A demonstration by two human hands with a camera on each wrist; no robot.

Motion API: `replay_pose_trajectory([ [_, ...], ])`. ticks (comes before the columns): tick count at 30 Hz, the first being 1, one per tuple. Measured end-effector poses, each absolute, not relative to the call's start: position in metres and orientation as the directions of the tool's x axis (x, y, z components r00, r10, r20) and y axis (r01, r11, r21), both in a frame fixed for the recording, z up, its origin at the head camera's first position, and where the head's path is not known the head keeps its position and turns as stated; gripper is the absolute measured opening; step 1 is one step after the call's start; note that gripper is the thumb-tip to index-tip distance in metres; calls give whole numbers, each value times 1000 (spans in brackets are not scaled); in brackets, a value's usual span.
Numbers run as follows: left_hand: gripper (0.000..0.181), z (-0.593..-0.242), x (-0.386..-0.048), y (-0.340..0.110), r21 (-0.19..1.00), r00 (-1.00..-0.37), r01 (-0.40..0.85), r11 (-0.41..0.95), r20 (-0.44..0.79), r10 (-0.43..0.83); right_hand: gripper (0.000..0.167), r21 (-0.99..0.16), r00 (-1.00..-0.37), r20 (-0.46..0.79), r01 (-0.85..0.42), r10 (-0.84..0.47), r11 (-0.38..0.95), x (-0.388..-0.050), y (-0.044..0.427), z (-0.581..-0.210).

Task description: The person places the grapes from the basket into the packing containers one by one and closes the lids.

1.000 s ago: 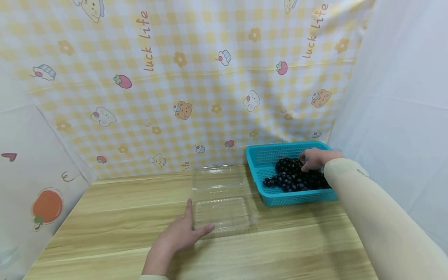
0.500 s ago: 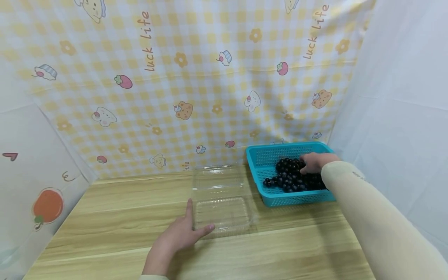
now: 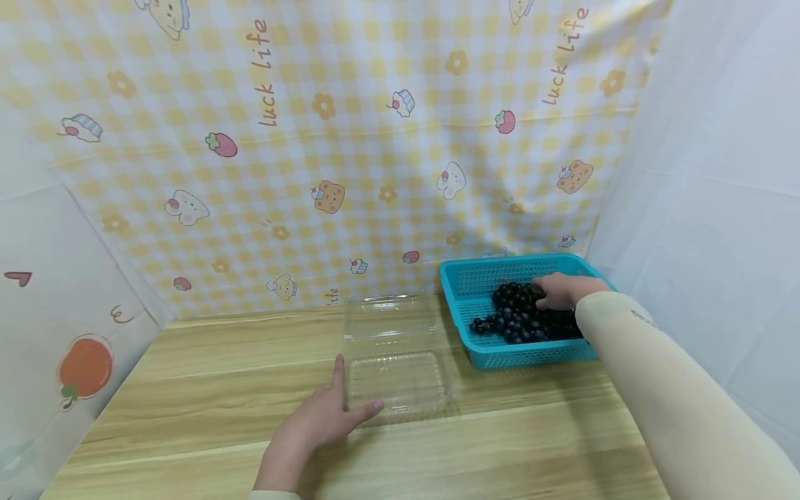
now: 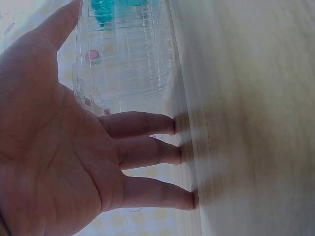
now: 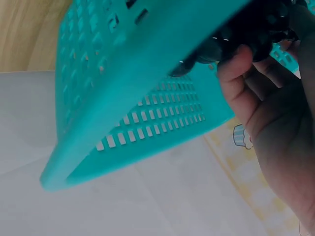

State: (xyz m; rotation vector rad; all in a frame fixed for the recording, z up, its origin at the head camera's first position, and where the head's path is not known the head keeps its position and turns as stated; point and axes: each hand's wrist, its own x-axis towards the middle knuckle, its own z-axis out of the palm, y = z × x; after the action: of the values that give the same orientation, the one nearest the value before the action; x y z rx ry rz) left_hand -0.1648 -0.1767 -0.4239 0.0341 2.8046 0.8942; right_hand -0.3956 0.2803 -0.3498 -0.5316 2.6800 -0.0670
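"Grapes (image 3: 517, 325), dark and heaped in the turquoise basket (image 3: 531, 360) at the right of the counter (image 3: 206, 403). What worries you?"

"Tangling, mostly. The fruit lies pressed together, so if the right hand (image 3: 562, 290) were to lift one bunch, its neighbours might come along and drop off."

"Is it actually gripping any?"

"Looks so: in the right wrist view the thumb presses on the fruit while the fingers curl in behind it. Squeeze too hard and I'd expect berries to split or pop loose. How much is inside the grasp, I can't tell."

"And the arm?"

"Reaching well forward, the pale sleeve (image 3: 662, 368) slanting in from the lower right across the basket's right side. A low path back could snag the rim and tip the basket."

"What about the left hand (image 3: 325, 415)?"

"Grasping nothing. Thumb and forefinger are straight and parted at the near left corner of the clear container (image 3: 400, 382); the left wrist view shows other fingertips resting on the counter."

"So the container's only lightly steadied?"

"That's my reading. It looks thin, so a knock could skid it, and its lid (image 3: 390, 318), laid back towards the patterned cloth (image 3: 375, 139), might swing forward."
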Motion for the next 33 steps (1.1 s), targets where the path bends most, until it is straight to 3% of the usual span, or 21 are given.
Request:
replay_pose_trajectory([
  [17, 127, -427, -163, -177, 591, -981, -33, 806, -174, 87, 55, -14, -874, -368, -338, -319, 941, -392, 273, -353],
  [23, 127, -427, -163, -177, 595, -980, -37, 803, -177, 86, 51, -83, -867, -339, -358, -365, 930, -395, 283, -354],
  [30, 127, -427, -165, -179, 594, -980, -40, 803, -180, 85, 54, -247, -877, -372, -223, -305, 943, -393, 288, -343],
  [33, 127, -427, -164, -179, 598, -979, -43, 801, -185, 85, 55, -255, -872, -386, -211, -299, 944, -393, 288, -339],
])
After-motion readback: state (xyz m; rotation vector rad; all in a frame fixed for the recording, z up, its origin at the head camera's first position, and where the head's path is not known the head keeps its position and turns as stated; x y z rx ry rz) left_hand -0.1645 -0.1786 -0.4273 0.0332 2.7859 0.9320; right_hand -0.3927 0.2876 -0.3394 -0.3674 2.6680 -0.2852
